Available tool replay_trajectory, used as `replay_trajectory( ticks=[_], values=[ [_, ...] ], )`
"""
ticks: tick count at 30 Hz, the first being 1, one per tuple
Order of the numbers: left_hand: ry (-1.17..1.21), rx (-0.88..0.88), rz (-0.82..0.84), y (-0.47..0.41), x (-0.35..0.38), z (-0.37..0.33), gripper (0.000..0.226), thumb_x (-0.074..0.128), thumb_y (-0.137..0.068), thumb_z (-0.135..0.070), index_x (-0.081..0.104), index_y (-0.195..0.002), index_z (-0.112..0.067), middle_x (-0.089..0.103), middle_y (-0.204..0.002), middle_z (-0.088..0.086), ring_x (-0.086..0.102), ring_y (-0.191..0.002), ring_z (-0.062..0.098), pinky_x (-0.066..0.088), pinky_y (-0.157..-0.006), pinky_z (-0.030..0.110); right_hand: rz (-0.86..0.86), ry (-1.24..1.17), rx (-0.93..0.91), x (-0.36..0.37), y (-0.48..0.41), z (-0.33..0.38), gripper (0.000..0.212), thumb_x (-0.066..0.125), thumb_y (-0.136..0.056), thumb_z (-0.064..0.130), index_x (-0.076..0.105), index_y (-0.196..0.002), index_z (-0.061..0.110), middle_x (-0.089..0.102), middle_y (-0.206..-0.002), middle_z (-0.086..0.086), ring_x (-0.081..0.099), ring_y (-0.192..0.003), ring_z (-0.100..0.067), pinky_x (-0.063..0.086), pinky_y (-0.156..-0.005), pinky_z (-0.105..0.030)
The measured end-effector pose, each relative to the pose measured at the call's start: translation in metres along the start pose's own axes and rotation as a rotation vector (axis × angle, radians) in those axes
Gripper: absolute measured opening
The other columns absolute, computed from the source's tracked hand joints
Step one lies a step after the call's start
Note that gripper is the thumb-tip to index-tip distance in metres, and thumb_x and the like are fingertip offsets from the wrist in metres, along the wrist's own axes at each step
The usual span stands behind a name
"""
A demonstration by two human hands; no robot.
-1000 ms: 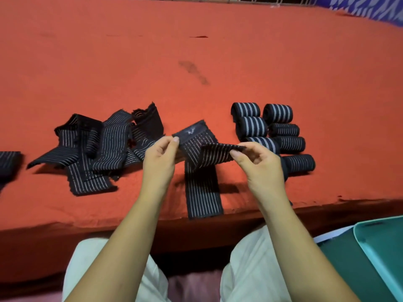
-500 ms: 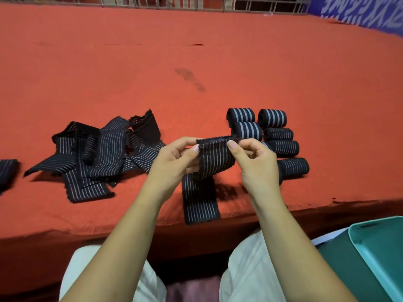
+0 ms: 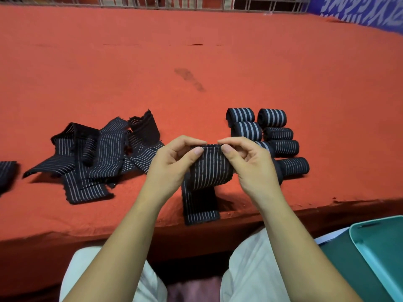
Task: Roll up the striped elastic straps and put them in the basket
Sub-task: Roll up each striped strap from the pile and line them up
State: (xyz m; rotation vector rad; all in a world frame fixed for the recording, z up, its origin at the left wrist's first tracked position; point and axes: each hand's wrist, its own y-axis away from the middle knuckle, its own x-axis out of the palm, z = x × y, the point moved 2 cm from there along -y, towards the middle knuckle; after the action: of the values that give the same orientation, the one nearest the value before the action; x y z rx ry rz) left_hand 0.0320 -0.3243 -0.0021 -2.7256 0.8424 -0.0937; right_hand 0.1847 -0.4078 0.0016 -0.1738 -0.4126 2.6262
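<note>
The strap (image 3: 208,168) is held above the near edge of the tabletop (image 3: 218,62). Its curled upper end is pinched between thumb and fingers of the left hand (image 3: 172,164) and right hand (image 3: 250,164), one grip at each side. Its tail is draped onto the tabletop below the hands. Rolls (image 3: 272,136) are set just right of it, and loose straps (image 3: 104,153) are heaped to the left. The basket (image 3: 381,247) is seen at lower right.

Seven rolls (image 3: 246,130), one half-rolled strap (image 3: 209,166) and one basket (image 3: 383,247) are counted, while the heap (image 3: 98,153) of loose straps cannot be counted.
</note>
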Motion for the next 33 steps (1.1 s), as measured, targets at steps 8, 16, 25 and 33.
replay_trajectory(
  ticks=[8, 16, 25, 33],
  values=[
    [0.006, 0.049, -0.003, 0.004, 0.001, -0.003, 0.008, 0.060, -0.098, -0.012, 0.067, -0.100, -0.011, 0.067, -0.073, -0.010, 0.059, -0.072, 0.008, 0.047, -0.069, 0.028, 0.036, -0.034, -0.090, 0.004, 0.000, 0.006, 0.020, 0.062, -0.092, -0.005, 0.067, -0.087, 0.013, 0.069, -0.079, 0.011, 0.065, -0.080, -0.003, 0.049, -0.075, -0.017],
    [-0.046, 0.131, 0.002, 0.003, 0.000, -0.009, 0.025, 0.055, -0.096, 0.008, 0.057, -0.118, -0.005, 0.057, -0.078, -0.019, 0.052, -0.077, -0.003, 0.042, -0.074, 0.012, 0.098, -0.245, 0.115, 0.007, -0.003, 0.001, 0.023, 0.061, -0.094, -0.002, 0.063, -0.114, 0.010, 0.072, -0.088, -0.003, 0.068, -0.083, -0.011, 0.052, -0.072, -0.023],
    [-0.071, 0.091, 0.035, 0.008, -0.005, -0.003, 0.022, 0.056, -0.096, -0.004, 0.063, -0.108, -0.021, 0.065, -0.085, -0.006, 0.057, -0.078, 0.011, 0.044, -0.070, 0.026, 0.081, -0.094, 0.008, 0.006, -0.006, 0.006, 0.026, 0.064, -0.087, -0.012, 0.070, -0.093, 0.013, 0.070, -0.091, 0.004, 0.065, -0.088, -0.004, 0.050, -0.081, -0.021],
    [0.065, 0.074, 0.037, 0.007, -0.002, -0.005, 0.005, 0.065, -0.093, -0.012, 0.063, -0.097, -0.010, 0.063, -0.075, -0.010, 0.053, -0.073, 0.006, 0.042, -0.067, 0.018, 0.023, -0.134, -0.006, 0.011, -0.004, 0.004, 0.029, 0.062, -0.085, -0.014, 0.071, -0.086, 0.013, 0.072, -0.090, -0.002, 0.067, -0.089, -0.009, 0.053, -0.080, -0.022]
  ],
)
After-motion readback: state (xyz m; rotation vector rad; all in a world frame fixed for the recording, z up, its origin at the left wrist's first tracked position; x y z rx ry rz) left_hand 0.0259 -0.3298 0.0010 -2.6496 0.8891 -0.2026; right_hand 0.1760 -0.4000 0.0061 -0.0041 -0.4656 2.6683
